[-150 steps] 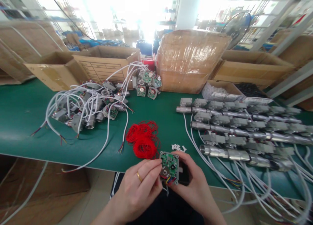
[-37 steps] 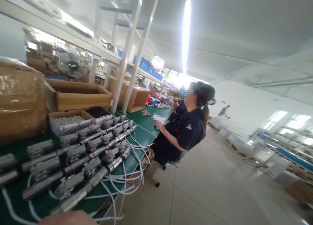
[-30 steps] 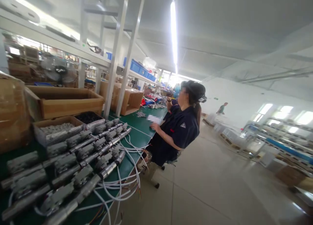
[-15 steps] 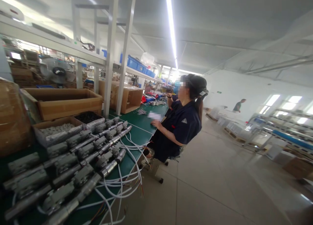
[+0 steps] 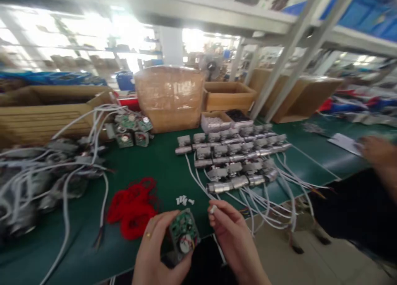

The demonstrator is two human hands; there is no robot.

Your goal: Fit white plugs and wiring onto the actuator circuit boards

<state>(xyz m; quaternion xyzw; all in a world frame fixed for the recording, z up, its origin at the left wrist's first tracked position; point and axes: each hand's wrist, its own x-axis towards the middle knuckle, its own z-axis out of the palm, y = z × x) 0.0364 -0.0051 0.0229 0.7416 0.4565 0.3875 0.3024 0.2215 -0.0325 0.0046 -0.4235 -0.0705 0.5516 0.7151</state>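
My left hand is wrapped round a small motor unit with a green circuit board on its face, held just over the near edge of the green table. My right hand pinches a small white plastic piece between thumb and forefinger, right beside the board. A few more white pieces lie on the table just beyond my hands. A heap of red thread lies to the left of them.
Rows of metal motors with white cables lie right of centre. A tangle of motors and white cables fills the left. Cardboard boxes stand at the back. A co-worker's blurred hand and dark clothing are at the right.
The view swung from the co-worker and the aisle on the right back down to the table. My hands are in view again, the right one now pinching a white piece.
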